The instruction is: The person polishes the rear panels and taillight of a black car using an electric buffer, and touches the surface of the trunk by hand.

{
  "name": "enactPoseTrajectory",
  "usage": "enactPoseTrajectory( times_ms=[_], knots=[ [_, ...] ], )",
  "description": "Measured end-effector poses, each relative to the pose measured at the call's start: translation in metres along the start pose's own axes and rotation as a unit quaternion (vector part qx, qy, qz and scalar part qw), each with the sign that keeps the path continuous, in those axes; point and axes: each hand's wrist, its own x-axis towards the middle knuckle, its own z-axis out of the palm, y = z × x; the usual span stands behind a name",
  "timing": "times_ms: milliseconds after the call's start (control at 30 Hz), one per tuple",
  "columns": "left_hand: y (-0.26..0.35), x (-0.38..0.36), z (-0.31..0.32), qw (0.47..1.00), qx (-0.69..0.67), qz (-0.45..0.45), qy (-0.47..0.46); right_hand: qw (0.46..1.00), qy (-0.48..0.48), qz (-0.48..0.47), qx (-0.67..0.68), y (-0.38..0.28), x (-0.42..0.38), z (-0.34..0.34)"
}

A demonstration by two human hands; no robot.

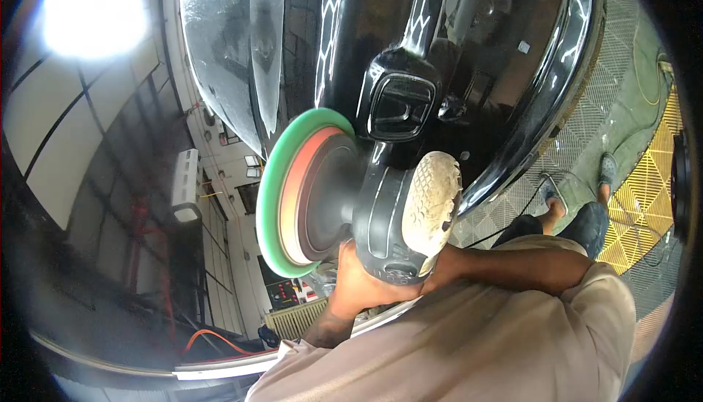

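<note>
A polisher (384,219) with a dark grey body is between my two hands, in the middle of the view. Its round green and orange pad (273,190) is turned to the left, edge towards me, beside the glossy black front of a car (498,72). My left hand (370,285) is wrapped around the body close behind the pad. My right hand (441,270) closes on the body from the other side, its fingers mostly hidden. A worn beige textured pad (432,204) covers the near end of the polisher. Just above it sits the car's square badge (401,105).
Grey grating and yellow floor tiles (644,204) lie on the right, by my feet (549,193). A dark cable runs near my legs. At the left are a white boxy unit (186,182), an orange hose (212,335) and a bright lamp (95,12).
</note>
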Motion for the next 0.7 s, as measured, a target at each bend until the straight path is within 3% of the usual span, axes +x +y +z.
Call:
enactPoseTrajectory(
  times_ms=[100,200,300,500,567,700],
  knots=[
    [0.014,0.012,-0.007,0.979,0.183,0.095,-0.010,0.995,-0.008,-0.005,-0.101,-0.021,0.007,-0.005],
    [0.039,0.024,-0.012,0.993,0.084,0.066,0.045,0.987,-0.022,-0.060,-0.150,-0.034,0.010,-0.010],
    [0.072,0.042,-0.016,0.986,0.090,0.104,0.090,0.995,0.002,-0.021,-0.098,-0.059,0.011,-0.017],
    [0.105,0.076,-0.026,0.994,0.065,0.070,0.052,0.995,-0.005,0.030,-0.091,-0.132,0.020,-0.036],
    [0.118,0.088,-0.026,0.994,0.059,0.080,0.041,0.999,0.037,0.037,-0.008,-0.143,0.018,-0.045],
    [0.136,0.111,-0.027,0.995,0.048,0.082,0.024,0.997,0.068,0.018,-0.017,-0.152,0.021,-0.065]
  ],
)
